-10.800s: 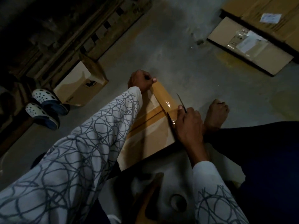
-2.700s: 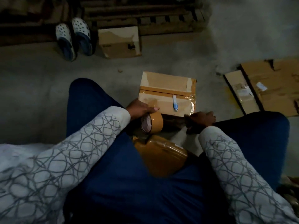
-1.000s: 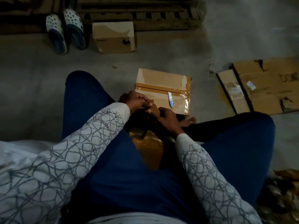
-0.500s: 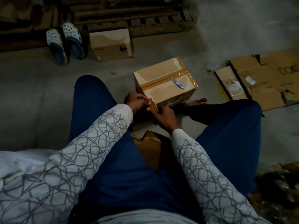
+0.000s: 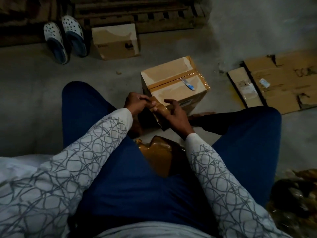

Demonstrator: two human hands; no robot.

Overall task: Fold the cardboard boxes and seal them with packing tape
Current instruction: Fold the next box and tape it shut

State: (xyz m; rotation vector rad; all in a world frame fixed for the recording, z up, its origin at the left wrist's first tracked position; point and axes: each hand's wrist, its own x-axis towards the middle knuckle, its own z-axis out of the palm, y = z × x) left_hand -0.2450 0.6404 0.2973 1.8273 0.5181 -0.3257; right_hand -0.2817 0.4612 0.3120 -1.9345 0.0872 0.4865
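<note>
Head view, entry by item. Left hand: fingers curled, pinching at the upper edge of the tape roll. Right hand: cradles the same roll from the other side, its forefinger now lifted clear, where half a second ago both hands sat bunched tight over the roll. Sealed box: on the floor just beyond my hands, brown tape along its top seam, turned corner-on to me; a second ago it lay square to me and closer. Blue-handled cutter: lying on the box top across the tape, as before. Wad of brown tape: in my lap between my blue trouser legs, unchanged. Floor: bare grey concrete, dimly lit. Second box: closed, farther off against a wooden pallet. Pair of white clogs: beside that box, to its left. Flattened cardboard: sheets spread on the floor at right.
</note>
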